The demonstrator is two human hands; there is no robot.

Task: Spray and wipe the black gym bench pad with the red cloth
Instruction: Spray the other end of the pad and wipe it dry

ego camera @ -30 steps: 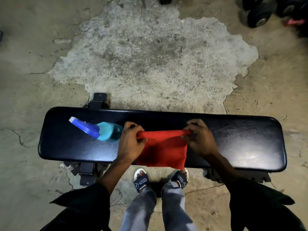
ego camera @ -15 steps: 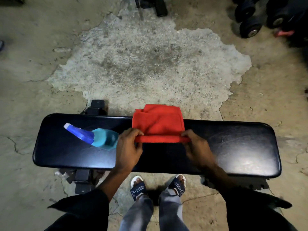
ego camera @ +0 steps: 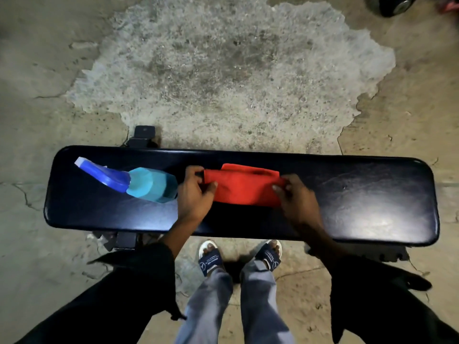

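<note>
The black gym bench pad (ego camera: pixel 360 194) runs left to right across the middle of the view. On its centre lies the red cloth (ego camera: pixel 243 186), folded into a thick rectangle. My left hand (ego camera: pixel 193 197) pinches the cloth's left edge and my right hand (ego camera: pixel 295 199) pinches its right edge. A spray bottle (ego camera: pixel 139 181) with teal liquid and a blue trigger head lies on its side on the pad's left part, just left of my left hand.
Cracked concrete floor (ego camera: pixel 223 70) with a rough grey patch lies beyond the bench. The bench's metal feet (ego camera: pixel 144 136) show at its left end. Dark dumbbell weights (ego camera: pixel 392 4) sit at the top right. My sandalled feet (ego camera: pixel 238 256) stand just below the pad.
The cloth hung over the near edge, was flipped up over the far side, and now lies folded flat on the pad. Both hands stayed on its edges.
</note>
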